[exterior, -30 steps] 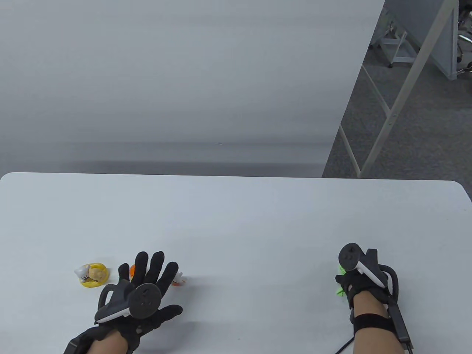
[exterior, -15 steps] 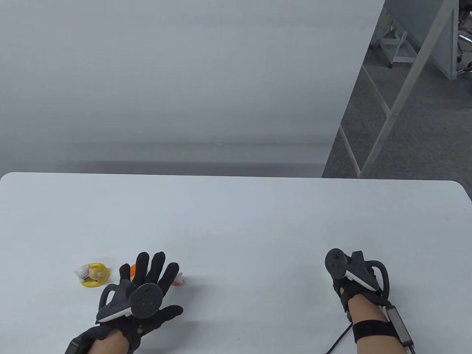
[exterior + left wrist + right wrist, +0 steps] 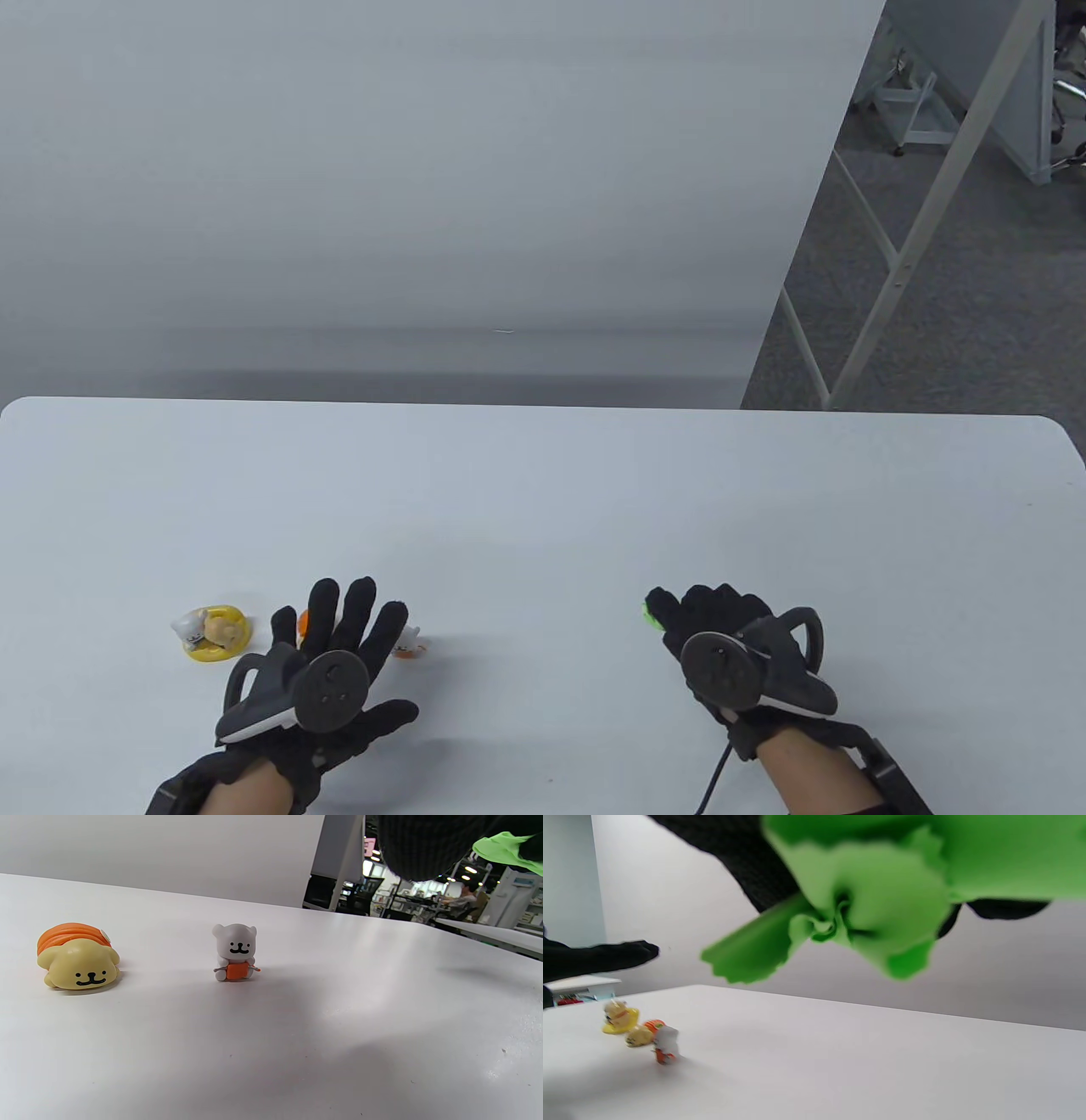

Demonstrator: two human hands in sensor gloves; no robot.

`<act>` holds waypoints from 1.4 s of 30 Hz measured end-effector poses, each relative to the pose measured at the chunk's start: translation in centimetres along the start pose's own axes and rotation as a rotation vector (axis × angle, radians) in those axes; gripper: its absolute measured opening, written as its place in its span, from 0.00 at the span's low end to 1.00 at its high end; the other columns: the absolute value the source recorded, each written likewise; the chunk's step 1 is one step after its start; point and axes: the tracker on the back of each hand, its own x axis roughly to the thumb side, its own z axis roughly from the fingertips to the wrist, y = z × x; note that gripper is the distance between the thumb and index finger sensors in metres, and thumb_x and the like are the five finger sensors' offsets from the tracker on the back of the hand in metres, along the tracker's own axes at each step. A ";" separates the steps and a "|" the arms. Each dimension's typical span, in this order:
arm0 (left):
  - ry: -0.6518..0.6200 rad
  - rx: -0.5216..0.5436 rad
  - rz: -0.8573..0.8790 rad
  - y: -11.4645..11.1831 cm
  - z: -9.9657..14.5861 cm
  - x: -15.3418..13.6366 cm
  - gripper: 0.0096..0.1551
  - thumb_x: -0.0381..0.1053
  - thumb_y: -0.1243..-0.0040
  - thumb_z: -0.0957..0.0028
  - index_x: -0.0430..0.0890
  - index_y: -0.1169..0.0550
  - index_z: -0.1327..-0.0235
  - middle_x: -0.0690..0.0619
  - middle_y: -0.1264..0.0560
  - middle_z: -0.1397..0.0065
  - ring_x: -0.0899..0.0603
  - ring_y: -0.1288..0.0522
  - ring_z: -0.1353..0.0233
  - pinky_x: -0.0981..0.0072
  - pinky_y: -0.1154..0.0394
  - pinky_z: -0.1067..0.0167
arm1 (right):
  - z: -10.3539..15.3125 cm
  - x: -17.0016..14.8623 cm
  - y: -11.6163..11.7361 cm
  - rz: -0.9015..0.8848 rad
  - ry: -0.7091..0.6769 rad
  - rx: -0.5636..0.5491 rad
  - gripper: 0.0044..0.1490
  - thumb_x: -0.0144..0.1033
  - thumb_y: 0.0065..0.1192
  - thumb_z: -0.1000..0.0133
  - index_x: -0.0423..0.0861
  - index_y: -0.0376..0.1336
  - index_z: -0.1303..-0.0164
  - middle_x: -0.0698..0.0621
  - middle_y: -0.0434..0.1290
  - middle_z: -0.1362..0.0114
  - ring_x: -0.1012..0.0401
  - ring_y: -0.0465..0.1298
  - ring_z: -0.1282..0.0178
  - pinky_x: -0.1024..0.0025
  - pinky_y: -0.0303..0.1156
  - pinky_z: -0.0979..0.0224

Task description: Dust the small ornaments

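Table view: three ornaments sit in a row near the table's [image 3: 543, 509] front left. Yellow figure [image 3: 212, 631] is furthest left, the orange dog [image 3: 76, 957] is just right of it, and the white bear [image 3: 235, 951] stands upright right of the dog, apart from it. Left hand [image 3: 339, 671] hovers above the dog and bear with fingers spread, palm down, touching neither; it is unchanged from half a second ago. Right hand [image 3: 730, 645] has moved left toward the bear since then, from the table's right side to well right of the bear, and now shows its back with the tracker on top. It grips a bunched green cloth [image 3: 857, 899], which pokes out past the fingertips in table view and hangs crumpled above the table in right wrist view. Cloth is not touching any ornament.
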 end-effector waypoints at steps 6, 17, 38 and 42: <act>0.001 -0.003 0.001 -0.1 0.0 -0.1 0.61 0.76 0.49 0.43 0.46 0.62 0.14 0.33 0.71 0.17 0.18 0.73 0.22 0.11 0.67 0.39 | 1.8 2.2 1.6 -0.059 -0.038 -0.060 0.26 0.32 0.72 0.42 0.43 0.71 0.33 0.29 0.81 0.43 0.41 0.84 0.53 0.35 0.80 0.46; -0.045 0.075 -0.026 1.4 -1.8 -0.8 0.57 0.63 0.32 0.46 0.44 0.48 0.13 0.31 0.57 0.13 0.17 0.63 0.18 0.13 0.61 0.35 | 2.5 1.8 2.5 -0.112 -0.037 -0.034 0.25 0.32 0.75 0.44 0.45 0.73 0.36 0.30 0.82 0.44 0.42 0.84 0.54 0.35 0.80 0.46; 0.078 -0.169 -0.139 -1.6 -10.6 -0.7 0.40 0.52 0.23 0.53 0.42 0.24 0.27 0.38 0.26 0.23 0.24 0.35 0.24 0.18 0.47 0.35 | 3.4 -0.2 3.7 -0.210 0.016 0.024 0.25 0.31 0.74 0.44 0.44 0.73 0.36 0.30 0.82 0.44 0.41 0.84 0.53 0.34 0.79 0.45; 0.080 -0.168 -0.146 -2.0 -10.8 -0.6 0.35 0.49 0.23 0.53 0.42 0.21 0.32 0.41 0.20 0.29 0.27 0.28 0.28 0.19 0.43 0.37 | 3.3 -0.2 4.0 -0.216 0.019 0.032 0.25 0.31 0.74 0.43 0.44 0.73 0.36 0.30 0.82 0.44 0.41 0.84 0.53 0.34 0.79 0.45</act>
